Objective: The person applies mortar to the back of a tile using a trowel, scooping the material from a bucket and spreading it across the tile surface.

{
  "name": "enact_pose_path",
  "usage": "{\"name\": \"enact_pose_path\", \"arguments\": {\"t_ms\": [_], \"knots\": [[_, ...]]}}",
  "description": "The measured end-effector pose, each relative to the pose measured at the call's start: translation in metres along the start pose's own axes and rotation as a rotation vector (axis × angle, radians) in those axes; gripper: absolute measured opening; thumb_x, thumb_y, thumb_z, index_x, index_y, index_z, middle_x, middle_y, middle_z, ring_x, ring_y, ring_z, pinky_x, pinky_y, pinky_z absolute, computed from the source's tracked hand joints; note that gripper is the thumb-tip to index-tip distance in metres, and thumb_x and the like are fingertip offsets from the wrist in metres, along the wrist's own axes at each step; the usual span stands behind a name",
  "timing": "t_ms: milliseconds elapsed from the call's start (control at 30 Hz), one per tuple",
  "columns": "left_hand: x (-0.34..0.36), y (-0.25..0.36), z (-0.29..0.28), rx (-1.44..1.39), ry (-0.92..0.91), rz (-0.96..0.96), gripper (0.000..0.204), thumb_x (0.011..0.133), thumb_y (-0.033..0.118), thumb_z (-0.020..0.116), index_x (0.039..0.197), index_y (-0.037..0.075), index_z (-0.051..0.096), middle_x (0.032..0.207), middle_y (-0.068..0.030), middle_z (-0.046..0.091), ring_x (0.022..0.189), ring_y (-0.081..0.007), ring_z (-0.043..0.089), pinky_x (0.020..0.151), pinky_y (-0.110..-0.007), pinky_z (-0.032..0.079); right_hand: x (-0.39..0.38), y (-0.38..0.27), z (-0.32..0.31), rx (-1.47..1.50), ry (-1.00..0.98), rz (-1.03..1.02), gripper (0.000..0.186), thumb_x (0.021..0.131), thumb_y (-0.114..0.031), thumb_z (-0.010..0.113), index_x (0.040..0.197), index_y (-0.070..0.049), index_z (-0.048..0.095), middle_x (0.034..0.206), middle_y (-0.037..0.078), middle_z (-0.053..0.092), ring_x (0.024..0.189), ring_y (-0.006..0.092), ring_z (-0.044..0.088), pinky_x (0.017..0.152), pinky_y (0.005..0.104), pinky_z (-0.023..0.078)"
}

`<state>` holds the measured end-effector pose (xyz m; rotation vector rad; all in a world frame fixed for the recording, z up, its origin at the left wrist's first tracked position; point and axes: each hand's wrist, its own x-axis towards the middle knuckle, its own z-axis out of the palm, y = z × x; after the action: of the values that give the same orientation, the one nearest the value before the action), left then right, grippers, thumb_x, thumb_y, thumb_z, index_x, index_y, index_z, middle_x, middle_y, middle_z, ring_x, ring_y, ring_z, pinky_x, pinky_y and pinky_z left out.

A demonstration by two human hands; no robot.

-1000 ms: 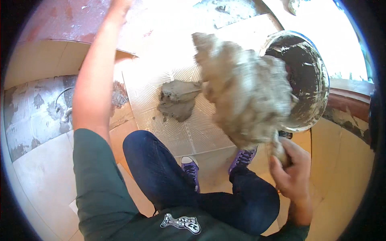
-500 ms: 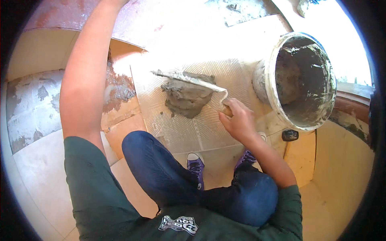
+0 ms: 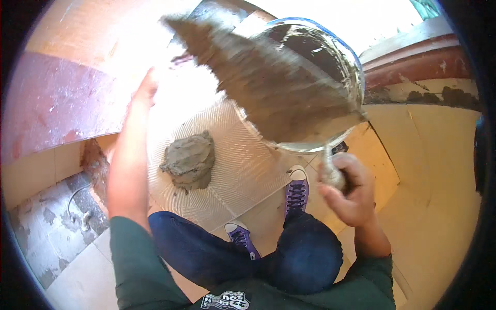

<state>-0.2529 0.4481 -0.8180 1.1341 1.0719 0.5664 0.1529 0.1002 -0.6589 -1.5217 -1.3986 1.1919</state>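
My right hand [image 3: 351, 188] is closed around the handle of a pointed masonry trowel [image 3: 279, 88]. Its broad blade is raised in front of the bucket and looks smeared with grey mortar; the tip points up and left. Partly behind the blade stands a mortar-caked bucket [image 3: 360, 67], hiding much of its opening. A lump of wet mortar [image 3: 190, 159] lies on a ridged tile surface [image 3: 235, 175] left of the trowel. My left hand [image 3: 149, 85] reaches forward beyond that lump, beside a reddish-brown panel. Glare washes out its fingers.
The reddish-brown panel [image 3: 57, 103] runs along the left. My purple sneakers [image 3: 296, 194] are close to the tile's near edge. A small dark object [image 3: 340, 148] sits under the bucket's near rim. Patchy grey wall or floor [image 3: 44, 222] with a pipe fitting [image 3: 84, 221] lies lower left.
The trowel has lifted off the mortar lump and swung right, up in front of the bucket. The view has turned right, and more of my left hand shows.
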Motion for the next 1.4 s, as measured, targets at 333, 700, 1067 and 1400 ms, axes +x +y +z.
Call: {"name": "enact_pose_path", "arguments": {"t_ms": [333, 700, 1067, 1400], "knots": [[0.052, 0.001, 0.181, -0.575, -0.092, -0.081, 0.038, 0.105, 0.030, 0.050, 0.129, 0.002, 0.061, 0.118, -0.0095, 0.069, 0.109, -0.0185, 0.063, 0.095, -0.033, 0.051, -0.032, -0.026, -0.077, -0.740, 0.345, -0.154, 0.038, 0.084, -0.009, 0.074, 0.116, 0.006, 0.060, 0.108, 0.017, 0.066, 0.104, 0.0273, 0.063, 0.094, 0.0398, 0.050], [-0.014, 0.074, 0.287, -0.629, -0.294, -0.094, 0.041, 0.105, 0.032, 0.051, 0.124, -0.003, 0.062, 0.112, -0.0140, 0.071, 0.097, -0.0202, 0.069, 0.089, -0.035, 0.056, -0.033, -0.016, -0.082, -1.038, 0.006, 0.344, 0.022, 0.087, -0.010, 0.068, 0.104, 0.000, 0.060, 0.093, 0.017, 0.064, 0.085, 0.0378, 0.064, 0.071, 0.0444, 0.050], [-0.077, 0.113, 0.388, 0.037, -0.384, 0.146, 0.050, 0.102, 0.042, 0.057, 0.120, -0.004, 0.065, 0.099, -0.0095, 0.068, 0.088, -0.0152, 0.063, 0.080, -0.028, 0.051, 0.015, 0.048, -0.077, -1.417, 0.065, 0.337, 0.039, 0.088, -0.006, 0.058, 0.123, 0.012, 0.057, 0.095, 0.020, 0.069, 0.082, 0.0324, 0.072, 0.070, 0.0393, 0.058], [-0.104, 0.109, 0.402, 0.198, -0.373, 0.237, 0.049, 0.101, 0.035, 0.058, 0.127, -0.007, 0.063, 0.104, -0.0121, 0.069, 0.096, -0.0165, 0.062, 0.090, -0.030, 0.048, 0.024, 0.089, -0.062, -1.052, -0.254, 0.391, 0.017, 0.081, -0.008, 0.064, 0.091, -0.001, 0.076, 0.091, 0.020, 0.073, 0.089, 0.0379, 0.072, 0.074, 0.0477, 0.059]]}}
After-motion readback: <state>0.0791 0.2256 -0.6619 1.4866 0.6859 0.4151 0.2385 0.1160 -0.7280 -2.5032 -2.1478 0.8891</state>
